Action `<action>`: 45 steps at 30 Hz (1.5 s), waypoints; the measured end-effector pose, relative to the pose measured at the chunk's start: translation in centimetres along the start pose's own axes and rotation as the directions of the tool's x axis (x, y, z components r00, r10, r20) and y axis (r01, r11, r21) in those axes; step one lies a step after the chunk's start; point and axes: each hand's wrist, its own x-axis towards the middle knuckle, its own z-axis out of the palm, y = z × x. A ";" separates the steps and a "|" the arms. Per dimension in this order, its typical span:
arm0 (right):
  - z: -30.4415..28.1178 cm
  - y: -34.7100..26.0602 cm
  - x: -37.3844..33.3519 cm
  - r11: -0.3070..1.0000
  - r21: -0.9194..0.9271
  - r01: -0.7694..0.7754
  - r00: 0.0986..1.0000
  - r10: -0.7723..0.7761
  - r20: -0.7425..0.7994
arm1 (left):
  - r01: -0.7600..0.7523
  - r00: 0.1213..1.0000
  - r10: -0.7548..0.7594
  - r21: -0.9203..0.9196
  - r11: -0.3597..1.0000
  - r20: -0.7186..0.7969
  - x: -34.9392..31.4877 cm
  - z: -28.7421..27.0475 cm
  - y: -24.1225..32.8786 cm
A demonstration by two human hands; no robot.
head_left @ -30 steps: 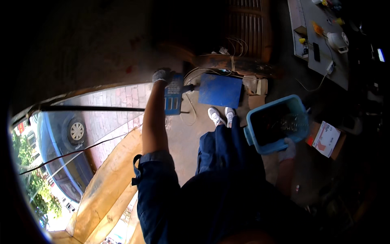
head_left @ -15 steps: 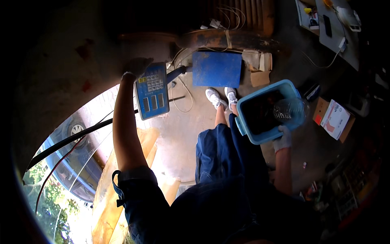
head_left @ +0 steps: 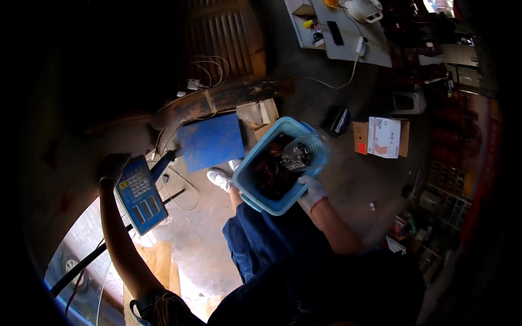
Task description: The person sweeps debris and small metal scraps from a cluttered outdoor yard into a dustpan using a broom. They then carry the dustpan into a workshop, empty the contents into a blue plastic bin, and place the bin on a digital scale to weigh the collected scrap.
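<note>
My right hand [head_left: 312, 191], in a pale glove, grips the near right rim of a light blue plastic tub [head_left: 254, 202]. Dark reddish-brown things [head_left: 270, 175] lie inside, too shadowed to name. A clear plastic container [head_left: 299, 154] rests over the tub's right side. At the left, my gloved left hand [head_left: 114, 166] is closed on the upper end of the blue display panel [head_left: 140, 194] of a platform scale; its fingers are partly lost in shadow. The scale's flat blue platform [head_left: 211, 142] is beyond my shoes, to the left of the tub.
A slatted wooden seat [head_left: 223, 43] with cables is at the far side. A grey table [head_left: 359, 51] holds a phone. Right of the tub are a black box [head_left: 335, 120] and an opened cardboard box [head_left: 403, 138]. A dark bar [head_left: 81, 267] slants at lower left.
My view has swung to the right, so the scale and seat appear lower and farther left. The tub has come nearer my legs and the scale platform. Both hands keep their holds.
</note>
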 end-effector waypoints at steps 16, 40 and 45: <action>2.2 -2.1 -2.8 0.990 -0.138 0.019 0.999 -0.025 -0.043 | -0.095 0.812 0.235 0.277 0.956 -0.534 -0.6 1.1 -0.4; 3.3 0.2 -0.7 0.931 -0.365 -0.020 0.998 0.042 0.054 | -0.289 0.957 0.285 -0.116 0.950 -0.052 -15.5 -15.9 35.1; 4.7 0.7 -0.9 0.912 -0.410 -0.030 0.995 0.067 0.075 | -0.246 0.952 0.201 -0.181 0.952 -0.232 -15.5 -14.6 33.8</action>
